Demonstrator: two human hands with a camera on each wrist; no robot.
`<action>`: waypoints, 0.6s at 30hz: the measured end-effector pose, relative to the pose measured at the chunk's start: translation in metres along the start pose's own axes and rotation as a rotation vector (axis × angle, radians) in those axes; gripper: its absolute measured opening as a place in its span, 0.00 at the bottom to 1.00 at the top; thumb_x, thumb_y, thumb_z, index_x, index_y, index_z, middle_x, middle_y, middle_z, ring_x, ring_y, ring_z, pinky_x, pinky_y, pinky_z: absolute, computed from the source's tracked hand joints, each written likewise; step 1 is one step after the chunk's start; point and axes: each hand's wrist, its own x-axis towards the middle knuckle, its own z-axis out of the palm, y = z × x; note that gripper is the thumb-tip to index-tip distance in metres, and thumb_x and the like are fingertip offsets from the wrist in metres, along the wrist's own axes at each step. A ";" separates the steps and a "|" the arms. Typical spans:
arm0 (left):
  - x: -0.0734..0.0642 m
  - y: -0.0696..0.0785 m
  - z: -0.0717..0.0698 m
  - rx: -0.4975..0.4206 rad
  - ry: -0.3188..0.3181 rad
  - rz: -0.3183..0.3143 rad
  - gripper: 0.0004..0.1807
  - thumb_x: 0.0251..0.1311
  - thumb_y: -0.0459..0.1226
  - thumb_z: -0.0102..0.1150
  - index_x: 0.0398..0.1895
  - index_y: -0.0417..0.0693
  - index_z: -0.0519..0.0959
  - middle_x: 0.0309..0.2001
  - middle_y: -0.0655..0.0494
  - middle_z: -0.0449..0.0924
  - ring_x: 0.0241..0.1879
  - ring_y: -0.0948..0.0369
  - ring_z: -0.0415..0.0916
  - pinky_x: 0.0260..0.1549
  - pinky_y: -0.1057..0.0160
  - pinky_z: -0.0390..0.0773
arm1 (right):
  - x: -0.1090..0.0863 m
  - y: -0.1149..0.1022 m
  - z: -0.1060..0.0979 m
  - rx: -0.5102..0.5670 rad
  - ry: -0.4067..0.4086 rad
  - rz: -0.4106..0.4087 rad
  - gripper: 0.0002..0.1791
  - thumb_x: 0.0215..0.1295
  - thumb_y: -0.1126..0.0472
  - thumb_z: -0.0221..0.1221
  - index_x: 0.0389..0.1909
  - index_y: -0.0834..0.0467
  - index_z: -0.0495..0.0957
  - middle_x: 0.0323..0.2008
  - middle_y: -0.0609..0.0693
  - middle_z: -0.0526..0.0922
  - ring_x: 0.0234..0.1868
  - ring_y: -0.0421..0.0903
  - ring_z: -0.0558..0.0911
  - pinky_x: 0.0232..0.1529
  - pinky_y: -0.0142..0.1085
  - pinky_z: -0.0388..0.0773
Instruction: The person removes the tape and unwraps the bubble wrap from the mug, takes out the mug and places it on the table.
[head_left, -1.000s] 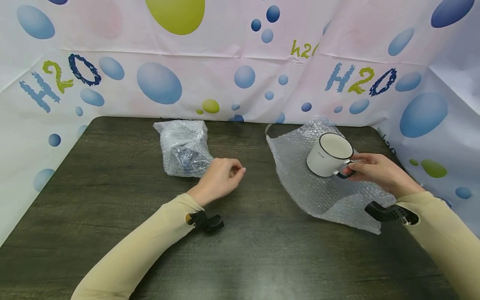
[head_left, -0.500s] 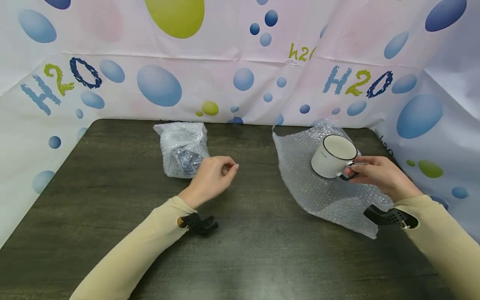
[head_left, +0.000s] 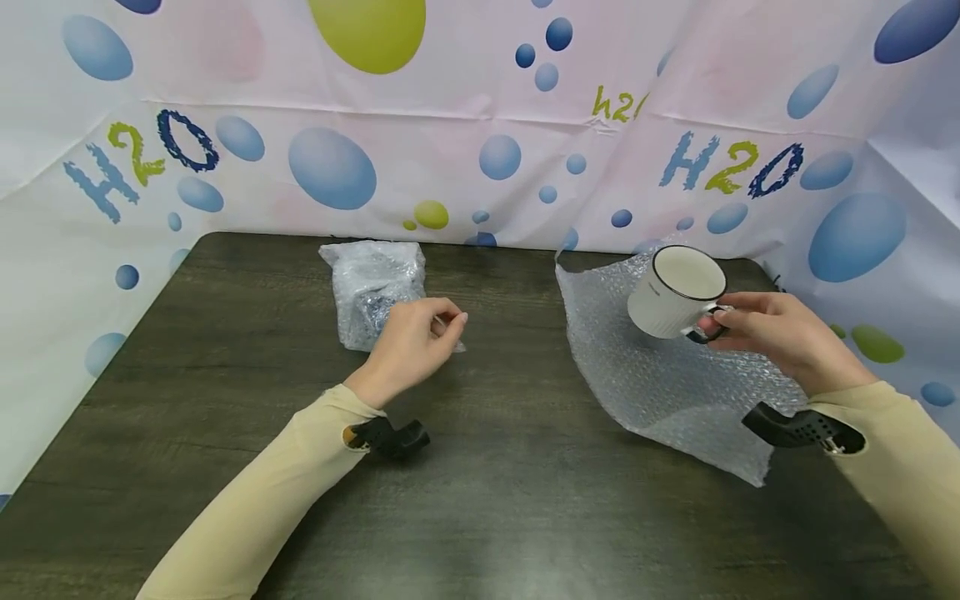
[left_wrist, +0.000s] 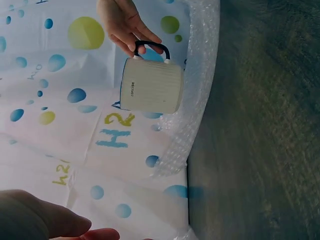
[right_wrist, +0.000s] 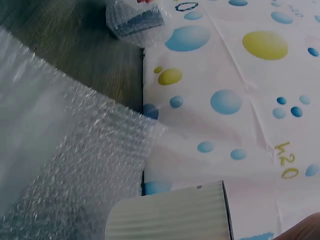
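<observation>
My right hand [head_left: 783, 337] pinches the black-edged handle of a white ribbed mug [head_left: 671, 300] between thumb and fingers. The mug is upright, its dark-rimmed mouth facing up, and hangs over a spread sheet of bubble wrap [head_left: 630, 387]. In the left wrist view the mug [left_wrist: 152, 87] shows small dark lettering on its side. My left hand [head_left: 411, 342], fingers loosely curled and holding nothing, is at the near right corner of a bubble-wrapped bundle [head_left: 371, 275]. Something dark blue shows through that wrapping; the hand hides part of it.
The dark wood-grain table [head_left: 480, 467] spans the view. A white backdrop [head_left: 450, 83] printed with blue and green bubbles rises behind it and on both sides. A corner of the bubble wrap sticks out toward the table's front right.
My right hand has lifted the mug off the bubble wrap by its handle. My left hand has drifted a little leftward, over the bundle's corner. The bundle stays in place.
</observation>
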 end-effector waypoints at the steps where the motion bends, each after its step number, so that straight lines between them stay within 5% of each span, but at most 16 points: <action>1: 0.000 0.000 -0.001 -0.002 0.005 -0.007 0.10 0.66 0.35 0.54 0.35 0.40 0.84 0.31 0.50 0.85 0.26 0.60 0.81 0.30 0.61 0.81 | 0.000 -0.003 0.001 -0.006 0.003 -0.010 0.37 0.77 0.56 0.41 0.71 0.76 0.37 0.40 0.33 0.80 0.40 0.23 0.78 0.44 0.27 0.79; 18: -0.006 -0.008 -0.019 0.013 0.069 -0.016 0.09 0.65 0.35 0.56 0.33 0.40 0.84 0.30 0.49 0.85 0.27 0.57 0.83 0.30 0.57 0.81 | 0.001 -0.047 0.030 -0.027 0.006 -0.094 0.33 0.77 0.58 0.42 0.72 0.73 0.43 0.45 0.44 0.82 0.42 0.24 0.78 0.48 0.31 0.80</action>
